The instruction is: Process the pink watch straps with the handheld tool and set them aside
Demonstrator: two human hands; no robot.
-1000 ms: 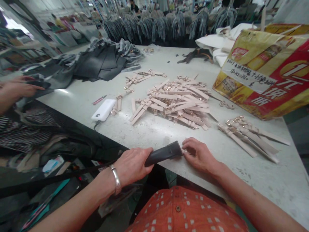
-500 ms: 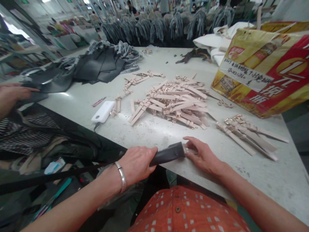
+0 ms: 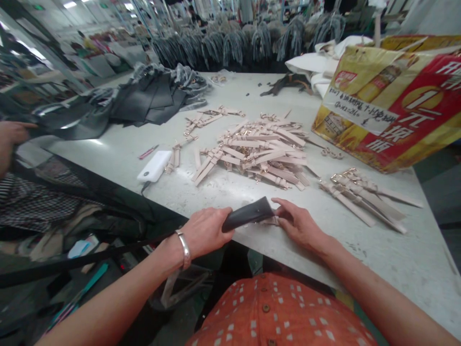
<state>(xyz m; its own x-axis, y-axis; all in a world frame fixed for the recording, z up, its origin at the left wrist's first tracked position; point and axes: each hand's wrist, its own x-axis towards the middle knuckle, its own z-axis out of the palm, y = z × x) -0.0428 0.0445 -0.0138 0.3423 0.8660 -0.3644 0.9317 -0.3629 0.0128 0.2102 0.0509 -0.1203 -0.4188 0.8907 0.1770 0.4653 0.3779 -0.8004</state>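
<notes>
Since the earlier frame the black tool (image 3: 247, 215) has been tilted up off the table's near edge; its handle is clenched in the left hand (image 3: 205, 231); its long axis points right at the open right hand (image 3: 298, 223), pressing a beige strap (image 3: 270, 221)

pale worktable (image 3: 230, 190) carries: central heap of beige straps (image 3: 257, 153), smaller strap bundle (image 3: 363, 197) to its right, white power bank (image 3: 154, 166), black sheets (image 3: 144, 101), printed carton (image 3: 389, 105).

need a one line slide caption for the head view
Left hand grips a black tool at the table edge, right hand at its tip, beige straps beyond.
</notes>
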